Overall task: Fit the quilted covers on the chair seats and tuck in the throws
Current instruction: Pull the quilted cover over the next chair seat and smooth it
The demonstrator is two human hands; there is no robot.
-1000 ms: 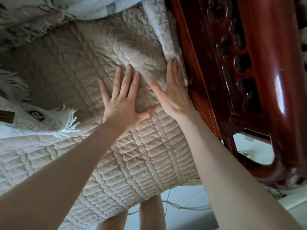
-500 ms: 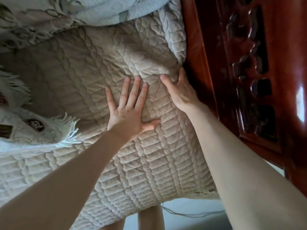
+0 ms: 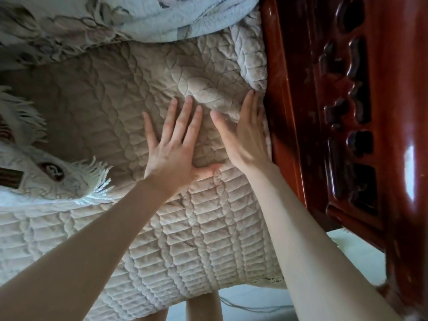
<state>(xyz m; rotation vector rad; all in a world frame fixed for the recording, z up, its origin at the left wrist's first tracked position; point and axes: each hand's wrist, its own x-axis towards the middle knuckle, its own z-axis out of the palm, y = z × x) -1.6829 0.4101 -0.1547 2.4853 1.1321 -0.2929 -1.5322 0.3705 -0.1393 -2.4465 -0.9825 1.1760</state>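
Observation:
A beige quilted cover (image 3: 111, 107) lies over the chair seat and hangs down its front edge. My left hand (image 3: 173, 154) rests flat on it with fingers spread, palm down. My right hand (image 3: 245, 137) lies flat beside it, its fingertips at the fold where the cover's right edge bunches up against the red wooden armrest (image 3: 324, 112). A raised wrinkle of cover sits just beyond both hands. A pale floral throw (image 3: 139, 17) is draped across the back of the seat.
A white fringed throw (image 3: 46, 172) lies on the seat at the left. The carved red armrest fills the right side. Pale floor (image 3: 254, 302) with a thin cable shows below the seat front, along with my legs.
My right hand has turned from edge-on to flat against the cover by the armrest. My left hand stays flat in about the same place. The view has shifted slightly.

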